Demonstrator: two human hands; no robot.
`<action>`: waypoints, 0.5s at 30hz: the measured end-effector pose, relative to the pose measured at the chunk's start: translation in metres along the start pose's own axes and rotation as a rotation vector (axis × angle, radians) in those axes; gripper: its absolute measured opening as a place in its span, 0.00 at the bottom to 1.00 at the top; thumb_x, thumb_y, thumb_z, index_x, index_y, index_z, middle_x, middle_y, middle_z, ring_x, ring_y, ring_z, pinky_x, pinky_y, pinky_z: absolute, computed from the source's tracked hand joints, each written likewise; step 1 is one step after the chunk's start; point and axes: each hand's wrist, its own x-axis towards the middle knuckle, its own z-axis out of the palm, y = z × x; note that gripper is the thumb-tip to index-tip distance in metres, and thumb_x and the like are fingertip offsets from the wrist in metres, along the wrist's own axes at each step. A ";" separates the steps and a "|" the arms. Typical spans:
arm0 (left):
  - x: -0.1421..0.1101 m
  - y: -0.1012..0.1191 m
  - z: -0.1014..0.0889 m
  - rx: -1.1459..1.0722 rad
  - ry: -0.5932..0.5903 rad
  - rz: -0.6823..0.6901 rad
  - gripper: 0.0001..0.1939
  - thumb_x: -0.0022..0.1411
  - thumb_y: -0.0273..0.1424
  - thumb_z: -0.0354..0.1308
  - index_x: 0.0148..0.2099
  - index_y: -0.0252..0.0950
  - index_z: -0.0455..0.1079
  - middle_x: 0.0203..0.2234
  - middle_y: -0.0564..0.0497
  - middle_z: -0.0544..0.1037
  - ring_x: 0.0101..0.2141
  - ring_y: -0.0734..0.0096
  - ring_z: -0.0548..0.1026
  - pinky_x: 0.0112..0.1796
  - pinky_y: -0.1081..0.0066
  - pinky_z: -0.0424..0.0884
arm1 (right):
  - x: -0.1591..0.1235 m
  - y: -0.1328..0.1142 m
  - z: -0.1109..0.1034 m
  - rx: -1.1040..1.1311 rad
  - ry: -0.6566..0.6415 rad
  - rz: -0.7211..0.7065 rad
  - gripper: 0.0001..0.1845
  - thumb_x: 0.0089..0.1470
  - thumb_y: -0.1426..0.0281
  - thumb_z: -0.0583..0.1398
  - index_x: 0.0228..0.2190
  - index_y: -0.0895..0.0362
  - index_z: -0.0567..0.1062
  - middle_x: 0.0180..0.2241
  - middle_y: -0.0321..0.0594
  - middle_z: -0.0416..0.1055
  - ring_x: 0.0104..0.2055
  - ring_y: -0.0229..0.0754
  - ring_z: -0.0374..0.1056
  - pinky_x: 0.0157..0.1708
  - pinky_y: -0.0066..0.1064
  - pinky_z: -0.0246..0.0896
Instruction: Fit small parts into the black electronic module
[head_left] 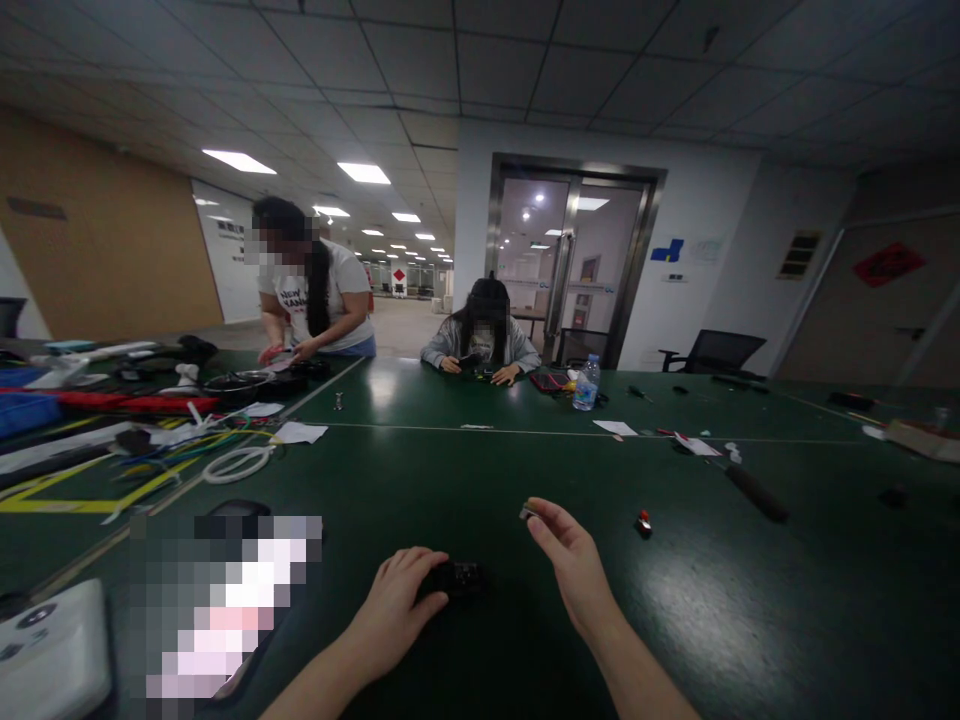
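Observation:
My left hand rests on the dark green table, with fingers and thumb closed around one end of a small black device. The other end of that device sticks out to the right; its details are too dark to make out. Raised a little to the right, my right hand pinches a tiny light-coloured piece between thumb and fingertips. What kind of piece it is I cannot tell. Beyond the right hand lies a small red and silver item, touched by neither hand.
To the left are a blurred-out bright screen, a black mouse, a white device and tangled cables. A water bottle stands farther back. A dark-handled tool lies right. Two people work across the table.

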 end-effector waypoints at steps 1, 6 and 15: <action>0.000 0.000 0.000 0.000 0.001 0.001 0.19 0.58 0.32 0.53 0.53 0.42 0.64 0.49 0.49 0.70 0.51 0.61 0.64 0.52 0.60 0.57 | -0.001 -0.001 0.001 -0.018 -0.009 0.007 0.20 0.41 0.60 0.65 0.39 0.53 0.75 0.39 0.40 0.74 0.46 0.48 0.66 0.45 0.40 0.61; 0.000 0.002 -0.001 0.002 0.009 0.010 0.19 0.58 0.32 0.53 0.53 0.43 0.64 0.48 0.50 0.70 0.50 0.61 0.64 0.52 0.61 0.57 | -0.006 0.001 0.005 -0.172 -0.145 -0.004 0.18 0.46 0.60 0.61 0.40 0.52 0.74 0.40 0.39 0.73 0.45 0.46 0.67 0.44 0.38 0.61; 0.001 0.004 0.001 0.018 0.029 0.016 0.20 0.55 0.30 0.54 0.52 0.40 0.65 0.47 0.48 0.71 0.49 0.60 0.65 0.51 0.62 0.57 | -0.019 0.001 0.025 -0.428 -0.307 -0.082 0.11 0.47 0.66 0.61 0.36 0.51 0.76 0.37 0.36 0.73 0.42 0.45 0.67 0.44 0.37 0.59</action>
